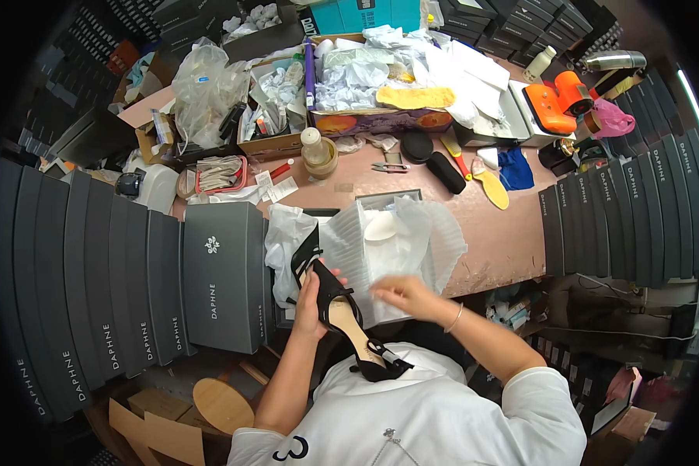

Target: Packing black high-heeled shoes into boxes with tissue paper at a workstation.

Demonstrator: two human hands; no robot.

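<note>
- A pink counter (512, 241) is stretching out beyond both the left grip (309, 309) and the right grip (409, 297).
- A row of grey shoeboxes (221, 264) is standing upright to the left of the left grip.
- Another row of dark shoeboxes (625, 217) is standing well to the right of the right grip.
- A purple-sided carton (380, 122) is sitting farther beyond both grips, holding crumpled white paper.
- An open grey box (377, 202) is lying just beyond the grips, with white tissue and translucent ridged wrapping (348, 241) spreading over it.
- A black shoe (349, 330) is resting in the left grip, its pale insole facing up and its bow-trimmed back end pointing toward the white shirt. More black straps are showing just past the left fingers; whether they belong to a second shoe cannot be told.
- The left grip is closing around the front part of that shoe.
- The right grip is hovering near the wrapping, apart from the shoe, its fingers bending and blurring; whether it is pinching anything cannot be told.
- A yellow insole (493, 194) is lying beyond and right of the right grip.
- A pale-capped bottle (313, 151) is standing beyond the left grip.
- Small snips (390, 167) are lying beyond the right grip.
</note>
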